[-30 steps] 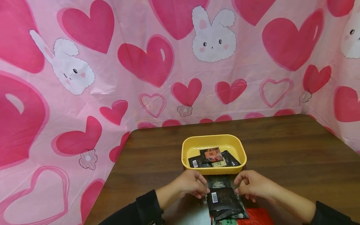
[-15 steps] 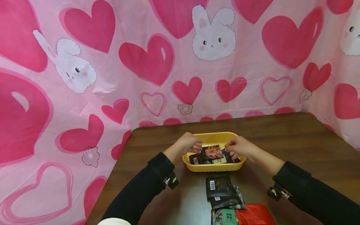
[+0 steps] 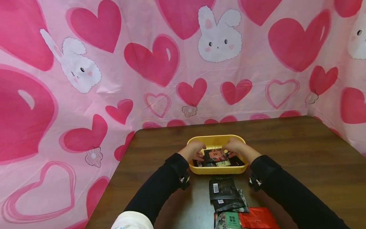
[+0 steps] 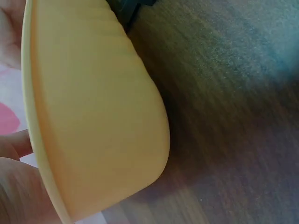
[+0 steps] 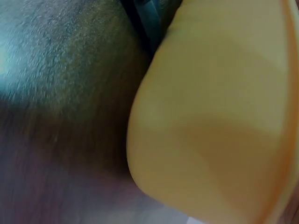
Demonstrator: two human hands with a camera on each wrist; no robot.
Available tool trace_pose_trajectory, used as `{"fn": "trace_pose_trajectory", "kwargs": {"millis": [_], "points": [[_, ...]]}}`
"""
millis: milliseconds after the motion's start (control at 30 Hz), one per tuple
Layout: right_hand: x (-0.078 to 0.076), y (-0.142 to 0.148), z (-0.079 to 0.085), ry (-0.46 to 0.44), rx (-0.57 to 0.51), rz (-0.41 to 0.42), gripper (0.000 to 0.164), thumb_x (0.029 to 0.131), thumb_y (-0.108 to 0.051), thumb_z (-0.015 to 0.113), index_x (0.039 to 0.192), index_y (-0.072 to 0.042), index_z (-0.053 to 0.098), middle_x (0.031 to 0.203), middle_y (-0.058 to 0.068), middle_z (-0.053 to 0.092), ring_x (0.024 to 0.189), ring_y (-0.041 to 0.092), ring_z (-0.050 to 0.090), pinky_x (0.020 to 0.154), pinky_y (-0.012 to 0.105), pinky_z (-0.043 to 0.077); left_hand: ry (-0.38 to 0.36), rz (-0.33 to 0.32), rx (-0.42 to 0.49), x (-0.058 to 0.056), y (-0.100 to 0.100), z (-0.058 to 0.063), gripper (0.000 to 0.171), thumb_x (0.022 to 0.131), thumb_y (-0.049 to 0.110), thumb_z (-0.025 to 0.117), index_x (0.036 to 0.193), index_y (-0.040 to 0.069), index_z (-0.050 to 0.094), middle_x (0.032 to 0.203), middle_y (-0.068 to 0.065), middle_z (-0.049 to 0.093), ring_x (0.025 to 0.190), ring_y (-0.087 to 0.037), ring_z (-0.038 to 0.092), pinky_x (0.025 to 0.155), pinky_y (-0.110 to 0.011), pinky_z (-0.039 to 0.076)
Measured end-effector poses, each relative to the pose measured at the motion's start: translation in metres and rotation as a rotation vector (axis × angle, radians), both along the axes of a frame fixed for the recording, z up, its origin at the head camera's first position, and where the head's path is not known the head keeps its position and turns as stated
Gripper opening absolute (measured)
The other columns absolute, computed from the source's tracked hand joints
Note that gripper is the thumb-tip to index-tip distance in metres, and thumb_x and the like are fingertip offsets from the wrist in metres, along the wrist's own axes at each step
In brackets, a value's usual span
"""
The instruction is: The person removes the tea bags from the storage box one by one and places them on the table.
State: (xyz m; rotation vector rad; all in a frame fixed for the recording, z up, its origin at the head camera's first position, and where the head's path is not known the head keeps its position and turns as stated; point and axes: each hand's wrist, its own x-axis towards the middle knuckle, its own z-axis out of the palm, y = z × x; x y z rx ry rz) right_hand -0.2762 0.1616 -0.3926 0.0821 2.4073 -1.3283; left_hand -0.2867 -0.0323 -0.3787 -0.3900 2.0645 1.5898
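Observation:
In the head view my left hand (image 3: 196, 150) and right hand (image 3: 235, 147) both reach over the rim into a yellow plastic tub (image 3: 217, 170). Between them a black packet with an orange label (image 3: 216, 154) lies on top of several other dark packets. The fingers of each hand come right up to its left and right edges, loosely bent. Both wrist views are mostly filled by the tub's outer wall (image 4: 98, 112). Part of the left hand shows past the rim in the left wrist view; the right hand is out of sight in its own wrist view.
In front of the tub, black packets (image 3: 224, 190) overlap in a stack on the wooden table (image 3: 300, 152). Nearer lie a green-labelled packet (image 3: 232, 219) and a red packet (image 3: 258, 218). A pink curtain with hearts and rabbits (image 3: 160, 63) hangs behind the table.
Both hands have left the black packets in front of the tub, moved forward over the rim and lowered to either side of the orange-labelled packet. That packet lies about where it was.

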Motion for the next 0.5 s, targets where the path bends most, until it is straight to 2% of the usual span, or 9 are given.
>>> {"fn": "trace_pose_trajectory", "kwargs": {"millis": [100, 167, 267, 367, 433, 467, 500], "points": [[-0.001, -0.003, -0.002, 0.028, 0.038, 0.022, 0.026, 0.090, -0.010, 0.060, 0.105, 0.009, 0.050, 0.091, 0.011, 0.047, 0.077, 0.025, 0.051, 0.069, 0.035, 0.058, -0.005, 0.013, 0.014, 0.000, 0.002, -0.001, 0.044, 0.093, 0.005, 0.058, 0.132, -0.008, 0.043, 0.118, -0.034, 0.050, 0.114, -0.045, 0.052, 0.090, -0.051, 0.052], [-0.001, -0.004, -0.002, 0.055, 0.082, 0.058, 0.024, 0.089, -0.011, 0.061, 0.101, 0.008, 0.053, 0.090, 0.011, 0.049, 0.079, 0.026, 0.051, 0.067, 0.036, 0.057, -0.008, 0.008, 0.016, 0.000, 0.004, -0.001, 0.043, 0.094, 0.006, 0.058, 0.132, -0.008, 0.043, 0.118, -0.032, 0.050, 0.115, -0.045, 0.052, 0.090, -0.051, 0.052], [-0.001, -0.006, -0.003, 0.099, 0.151, 0.112, 0.016, 0.089, -0.013, 0.063, 0.087, 0.003, 0.058, 0.079, 0.007, 0.049, 0.072, 0.022, 0.050, 0.060, 0.031, 0.052, -0.008, 0.002, 0.009, -0.001, 0.008, -0.001, 0.044, 0.095, 0.007, 0.057, 0.133, -0.009, 0.043, 0.124, -0.033, 0.049, 0.119, -0.046, 0.050, 0.092, -0.052, 0.051], [0.000, -0.008, -0.005, 0.126, 0.178, 0.128, 0.021, 0.088, -0.014, 0.065, 0.071, -0.004, 0.058, 0.065, 0.001, 0.043, 0.061, 0.017, 0.046, 0.054, 0.027, 0.046, 0.003, 0.004, 0.001, -0.005, 0.010, -0.004, 0.046, 0.095, 0.004, 0.056, 0.136, -0.009, 0.041, 0.128, -0.033, 0.048, 0.120, -0.046, 0.050, 0.092, -0.054, 0.051], [0.001, -0.009, -0.005, 0.132, 0.168, 0.110, 0.027, 0.088, -0.014, 0.065, 0.064, -0.007, 0.054, 0.060, -0.002, 0.037, 0.056, 0.014, 0.042, 0.053, 0.026, 0.044, 0.028, -0.001, 0.007, -0.009, 0.009, -0.009, 0.045, 0.093, 0.000, 0.055, 0.136, -0.008, 0.041, 0.124, -0.031, 0.049, 0.115, -0.045, 0.052, 0.088, -0.053, 0.053], [0.001, -0.009, -0.006, 0.134, 0.156, 0.096, 0.029, 0.088, -0.013, 0.065, 0.063, -0.008, 0.052, 0.060, -0.002, 0.036, 0.056, 0.014, 0.041, 0.053, 0.026, 0.044, 0.040, -0.011, 0.039, -0.021, 0.007, -0.022, 0.040, 0.090, -0.003, 0.058, 0.128, -0.009, 0.046, 0.114, -0.030, 0.051, 0.105, -0.043, 0.057, 0.082, -0.053, 0.056], [0.002, -0.008, -0.005, 0.137, 0.138, 0.078, 0.029, 0.087, -0.012, 0.065, 0.062, -0.008, 0.052, 0.060, -0.002, 0.037, 0.057, 0.014, 0.041, 0.054, 0.026, 0.044, 0.051, -0.016, 0.052, -0.025, 0.007, -0.026, 0.038, 0.088, -0.006, 0.059, 0.124, -0.009, 0.048, 0.108, -0.029, 0.052, 0.098, -0.042, 0.059, 0.079, -0.053, 0.057]]}}
